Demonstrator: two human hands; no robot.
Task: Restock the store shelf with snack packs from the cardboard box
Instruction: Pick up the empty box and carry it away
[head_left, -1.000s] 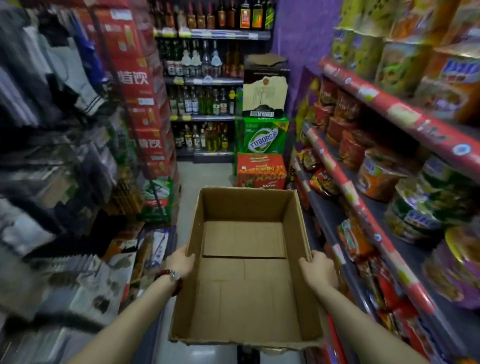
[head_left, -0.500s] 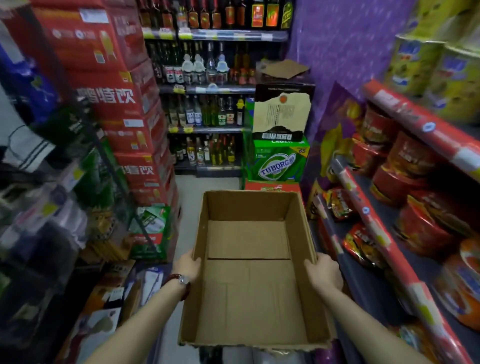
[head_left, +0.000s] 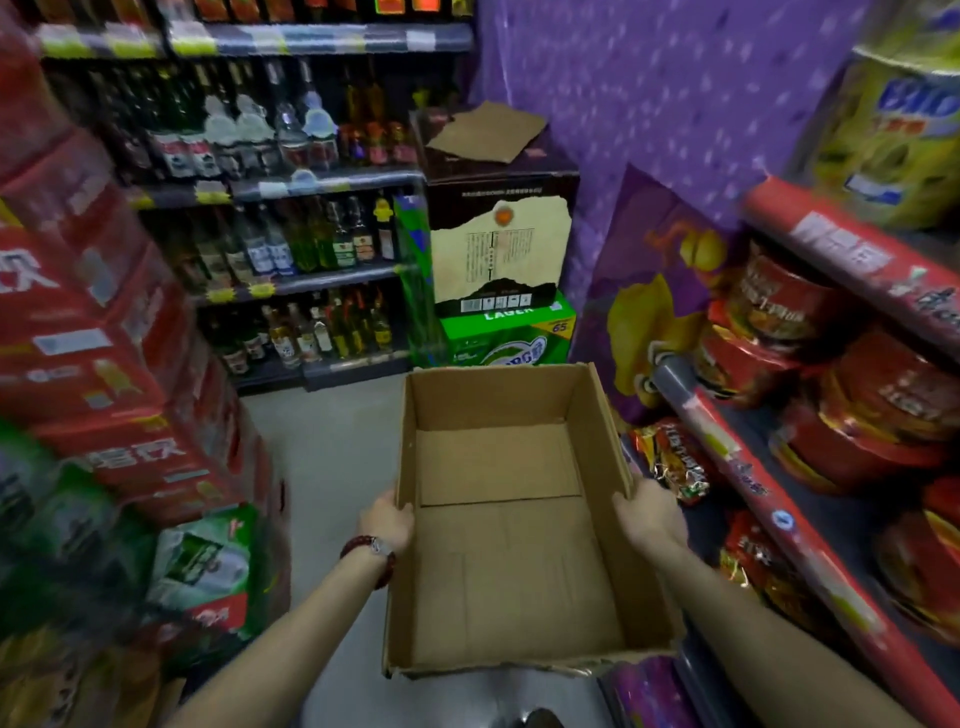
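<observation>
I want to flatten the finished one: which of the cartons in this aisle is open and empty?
The plain brown cardboard box, held by the left hand and right hand. The green lager carton and dark carton are closed.

Dim, even indoor light is falling from above, leaving the lower store shelf (head_left: 810, 525) in shadow while the cardboard box (head_left: 519, 519) floor is showing clearly. Motion blur is smearing the red cartons (head_left: 104, 338) on the left and the yellow packs (head_left: 893, 119) at upper right. Wide-angle distortion is bending the bottle shelves (head_left: 311, 187) and stretching the frame's edges.
</observation>
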